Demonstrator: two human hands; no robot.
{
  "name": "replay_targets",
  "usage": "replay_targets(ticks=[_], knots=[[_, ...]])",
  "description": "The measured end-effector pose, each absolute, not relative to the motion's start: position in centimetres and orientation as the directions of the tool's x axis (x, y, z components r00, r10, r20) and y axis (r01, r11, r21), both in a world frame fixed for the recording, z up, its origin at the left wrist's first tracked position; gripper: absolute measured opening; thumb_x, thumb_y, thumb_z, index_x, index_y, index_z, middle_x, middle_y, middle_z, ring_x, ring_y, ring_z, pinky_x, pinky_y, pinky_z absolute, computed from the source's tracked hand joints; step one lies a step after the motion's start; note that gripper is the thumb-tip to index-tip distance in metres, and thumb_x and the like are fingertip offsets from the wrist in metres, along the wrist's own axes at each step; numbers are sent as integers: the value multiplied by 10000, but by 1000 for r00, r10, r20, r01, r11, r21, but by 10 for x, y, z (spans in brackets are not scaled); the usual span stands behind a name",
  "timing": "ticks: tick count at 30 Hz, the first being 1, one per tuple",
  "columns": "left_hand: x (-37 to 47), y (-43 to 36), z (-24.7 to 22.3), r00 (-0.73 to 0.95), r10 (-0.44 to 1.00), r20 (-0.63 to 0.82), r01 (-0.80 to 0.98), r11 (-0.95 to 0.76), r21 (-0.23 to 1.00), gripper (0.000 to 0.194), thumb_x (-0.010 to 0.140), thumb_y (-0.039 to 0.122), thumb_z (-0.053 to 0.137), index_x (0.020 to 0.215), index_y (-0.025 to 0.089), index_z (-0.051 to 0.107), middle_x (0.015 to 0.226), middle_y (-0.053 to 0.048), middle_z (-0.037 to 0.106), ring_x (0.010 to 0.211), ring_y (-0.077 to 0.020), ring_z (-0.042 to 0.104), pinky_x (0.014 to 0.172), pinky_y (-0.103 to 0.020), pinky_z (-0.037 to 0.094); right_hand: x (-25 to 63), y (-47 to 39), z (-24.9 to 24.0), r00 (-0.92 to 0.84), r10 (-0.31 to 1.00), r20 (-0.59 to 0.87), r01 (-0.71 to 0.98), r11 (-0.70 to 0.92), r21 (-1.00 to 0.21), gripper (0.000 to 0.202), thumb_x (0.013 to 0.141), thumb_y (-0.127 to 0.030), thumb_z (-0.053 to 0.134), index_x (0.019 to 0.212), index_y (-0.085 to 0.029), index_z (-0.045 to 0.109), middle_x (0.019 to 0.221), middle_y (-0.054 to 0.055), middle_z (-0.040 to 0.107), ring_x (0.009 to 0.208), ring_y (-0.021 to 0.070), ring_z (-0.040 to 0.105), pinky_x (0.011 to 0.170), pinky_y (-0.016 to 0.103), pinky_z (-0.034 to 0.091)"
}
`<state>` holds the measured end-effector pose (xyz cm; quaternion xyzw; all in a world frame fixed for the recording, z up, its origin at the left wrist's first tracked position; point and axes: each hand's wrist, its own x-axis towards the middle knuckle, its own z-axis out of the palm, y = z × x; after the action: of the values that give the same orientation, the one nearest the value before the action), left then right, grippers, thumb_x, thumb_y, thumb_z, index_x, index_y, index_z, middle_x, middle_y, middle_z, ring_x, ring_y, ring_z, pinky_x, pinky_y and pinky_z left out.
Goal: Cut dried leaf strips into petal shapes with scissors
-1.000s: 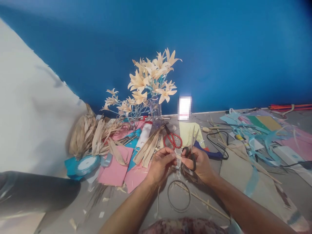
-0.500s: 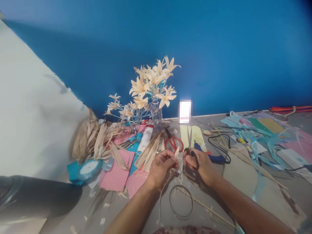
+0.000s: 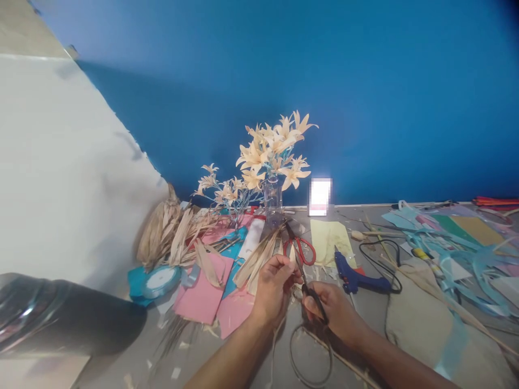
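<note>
My left hand (image 3: 276, 286) is closed in a pinch on a small pale piece of dried husk (image 3: 292, 255), its tip pointing up past the fingers. My right hand (image 3: 330, 308) grips black-handled scissors (image 3: 308, 294). The scissors' blades lean up and left, close beside the left fingertips; whether they touch the husk piece I cannot tell. Below the hands a loop of thin wire or cord (image 3: 292, 351) lies on the work surface. Red-handled scissors (image 3: 305, 251) rest just behind the left hand.
Pale flowers (image 3: 273, 146) stand in a clear vase (image 3: 273, 202) against the blue wall. Dried husks (image 3: 160, 232), a ribbon spool (image 3: 162, 281) and pink sheets (image 3: 203, 292) lie left. A blue glue gun (image 3: 360, 278) with a black cord and light-blue ribbons (image 3: 482, 273) are right.
The scissors in my right hand have swung from upright to leaning left, nearer my left hand. The camera view has shifted, moving the scene right and slightly down.
</note>
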<state>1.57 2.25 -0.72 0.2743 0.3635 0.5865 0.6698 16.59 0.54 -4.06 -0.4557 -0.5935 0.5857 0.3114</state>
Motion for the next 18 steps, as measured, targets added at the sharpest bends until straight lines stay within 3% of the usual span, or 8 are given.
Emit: replay_targets(ticks=[13,18], knots=[[11,24,-9,77,984,-163,-564,177,807,231,732,276,787,705,166,586,632,-2,649,598,-116,599,628,-236,475,167,4,-34,-386,898,-212,150,-165,-975,487,731,-640,680,599,-209,494,549,1,549,520,144,470,500,244,373],[10,25,-9,94,983,-160,-555,185,811,224,737,270,783,713,165,586,641,-7,657,604,-121,603,639,-245,478,168,3,-34,-384,898,-213,151,-167,-974,524,731,-688,661,600,-210,490,541,2,545,501,140,458,488,245,368]])
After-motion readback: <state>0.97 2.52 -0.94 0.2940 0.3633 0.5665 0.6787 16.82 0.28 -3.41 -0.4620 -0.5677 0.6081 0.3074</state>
